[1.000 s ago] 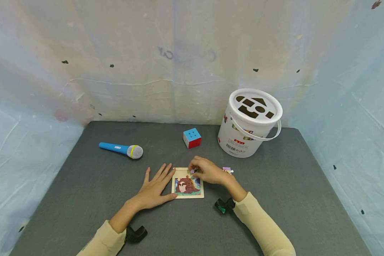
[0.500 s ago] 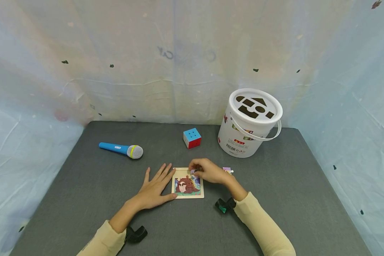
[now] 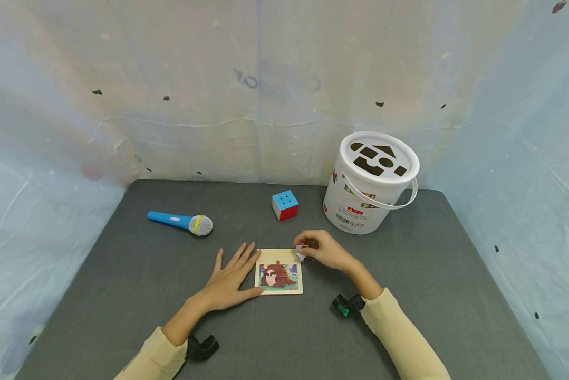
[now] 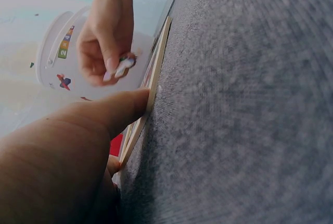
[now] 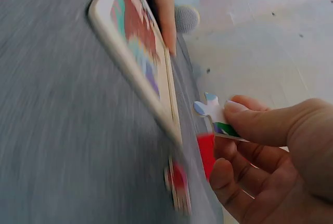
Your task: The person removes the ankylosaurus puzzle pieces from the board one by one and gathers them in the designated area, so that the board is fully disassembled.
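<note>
Microphone (image 3: 180, 219) lies leftmost; then the left hand (image 3: 229, 285), spread wide, braces the puzzle tray (image 3: 271, 257). Near its far right corner, the right hand (image 3: 328, 250) pinches a piece (image 5: 217, 115). Fitting pieces seems the step; the next move likely calls for aligning it with the tray's unfilled part.

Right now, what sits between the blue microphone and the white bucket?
The cube, blue on top, sits between the microphone and the bucket; the head view shows it.

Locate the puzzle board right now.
In the head view, the puzzle board lies near the middle of the table, its left edge against the left hand, with the cube beyond its far edge.
</note>
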`<state>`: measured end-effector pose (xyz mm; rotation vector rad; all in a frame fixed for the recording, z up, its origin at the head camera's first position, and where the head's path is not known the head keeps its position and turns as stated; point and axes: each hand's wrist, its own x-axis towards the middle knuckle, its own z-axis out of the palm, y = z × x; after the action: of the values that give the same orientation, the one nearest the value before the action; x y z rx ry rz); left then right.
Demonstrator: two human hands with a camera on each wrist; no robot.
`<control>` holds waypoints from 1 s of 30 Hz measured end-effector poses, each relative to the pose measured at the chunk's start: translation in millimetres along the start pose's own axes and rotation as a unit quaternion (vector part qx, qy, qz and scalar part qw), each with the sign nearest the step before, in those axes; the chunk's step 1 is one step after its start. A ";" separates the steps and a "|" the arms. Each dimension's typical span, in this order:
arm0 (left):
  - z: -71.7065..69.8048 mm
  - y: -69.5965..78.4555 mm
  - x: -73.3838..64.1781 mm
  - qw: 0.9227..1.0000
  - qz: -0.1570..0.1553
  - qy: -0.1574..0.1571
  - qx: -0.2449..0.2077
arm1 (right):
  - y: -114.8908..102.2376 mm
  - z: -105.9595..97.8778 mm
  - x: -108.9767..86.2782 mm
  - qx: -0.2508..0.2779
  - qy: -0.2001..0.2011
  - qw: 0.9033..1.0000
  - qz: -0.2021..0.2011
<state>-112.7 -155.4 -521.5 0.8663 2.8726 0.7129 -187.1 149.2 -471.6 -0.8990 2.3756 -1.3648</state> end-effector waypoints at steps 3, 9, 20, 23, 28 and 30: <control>-1.4 1.2 0.5 1.000 0.001 0.001 0.001 | 6.7 -15.0 -13.2 -0.013 0.013 1.000 0.003; -1.8 1.6 -0.6 1.000 0.000 -0.001 -0.003 | 20.7 -50.5 -44.9 -0.038 0.045 0.998 0.018; -2.0 0.7 -0.4 1.000 -0.008 -0.003 -0.007 | 37.5 -99.3 -84.7 -0.076 0.049 0.992 0.089; -1.6 1.5 0.3 1.000 0.001 0.005 -0.010 | 40.9 -100.0 -86.9 -0.076 0.051 0.992 0.091; -2.0 2.0 0.1 1.000 0.006 0.007 -0.006 | 43.7 -94.7 -82.6 -0.068 0.039 0.994 0.075; -2.5 2.4 0.0 1.000 0.005 0.006 -0.005 | 44.2 -92.1 -80.8 -0.064 0.033 0.995 0.074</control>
<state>-111.9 -154.7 -518.2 0.8791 2.8748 0.7342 -187.5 279.4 -467.1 -0.7027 2.5475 -1.2175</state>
